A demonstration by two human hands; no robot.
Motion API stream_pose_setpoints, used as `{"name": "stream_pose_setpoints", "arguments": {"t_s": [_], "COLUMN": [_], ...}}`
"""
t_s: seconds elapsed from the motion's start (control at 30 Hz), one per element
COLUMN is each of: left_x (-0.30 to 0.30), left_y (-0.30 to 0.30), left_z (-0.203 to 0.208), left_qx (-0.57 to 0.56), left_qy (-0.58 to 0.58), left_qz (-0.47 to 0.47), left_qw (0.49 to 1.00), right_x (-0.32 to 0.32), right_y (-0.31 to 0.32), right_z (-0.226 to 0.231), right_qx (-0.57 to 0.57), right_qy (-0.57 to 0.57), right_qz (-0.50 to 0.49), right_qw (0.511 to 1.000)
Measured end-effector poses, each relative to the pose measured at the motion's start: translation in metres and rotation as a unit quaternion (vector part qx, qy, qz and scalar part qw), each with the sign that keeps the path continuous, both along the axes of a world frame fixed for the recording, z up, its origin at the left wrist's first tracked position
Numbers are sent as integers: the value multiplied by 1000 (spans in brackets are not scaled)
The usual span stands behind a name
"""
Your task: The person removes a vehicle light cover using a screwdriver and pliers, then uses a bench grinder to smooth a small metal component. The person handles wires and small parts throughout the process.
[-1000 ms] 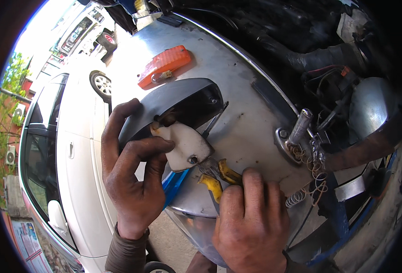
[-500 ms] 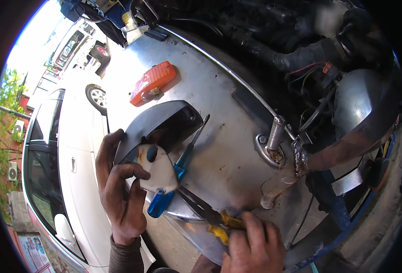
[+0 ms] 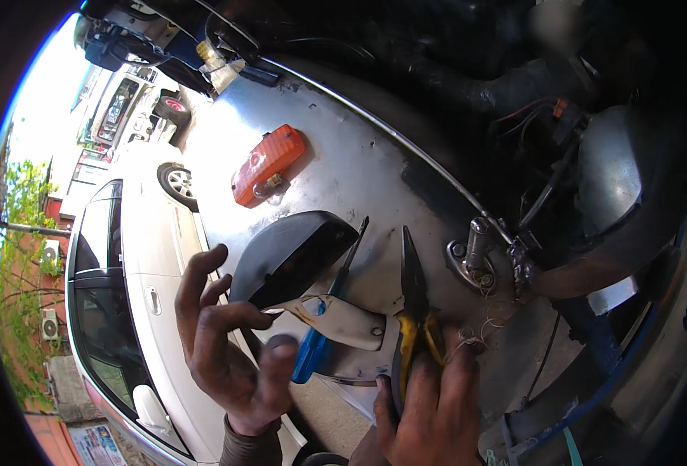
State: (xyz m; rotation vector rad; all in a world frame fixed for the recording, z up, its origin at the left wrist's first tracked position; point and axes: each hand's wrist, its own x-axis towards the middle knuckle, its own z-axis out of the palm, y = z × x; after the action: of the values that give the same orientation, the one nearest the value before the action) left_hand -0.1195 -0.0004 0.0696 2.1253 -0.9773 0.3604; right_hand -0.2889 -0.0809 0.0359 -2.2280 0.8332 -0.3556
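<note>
- My left hand (image 3: 231, 349) was open, fingers spread, touching the white plastic bracket (image 3: 336, 320) by the black mirror housing (image 3: 289, 255).
- My right hand (image 3: 437, 404) gripped yellow-handled pliers (image 3: 413, 311), w/ blue-handled screwdriver (image 3: 320, 342) beside.

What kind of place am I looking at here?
Likely an outdoor car repair spot: a bare metal fender beside an open engine bay, pliers under the right hand, parked white car alongside.
</note>
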Motion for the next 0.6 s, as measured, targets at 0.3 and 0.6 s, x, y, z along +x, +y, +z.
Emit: {"name": "stream_pose_setpoints", "arguments": {"t_s": [0.3, 0.6], "left_x": [28, 22], "left_y": [-9, -2], "left_z": [-14, -29], "left_qx": [43, 14], "left_qy": [21, 77], "left_qz": [-59, 8], "left_qw": [997, 997], "right_x": [25, 32], "right_y": [7, -8], "right_z": [-3, -15], "right_qx": [-99, -135], "right_qy": [-1, -141], "right_qz": [-54, 26], "right_qw": [994, 980]}}
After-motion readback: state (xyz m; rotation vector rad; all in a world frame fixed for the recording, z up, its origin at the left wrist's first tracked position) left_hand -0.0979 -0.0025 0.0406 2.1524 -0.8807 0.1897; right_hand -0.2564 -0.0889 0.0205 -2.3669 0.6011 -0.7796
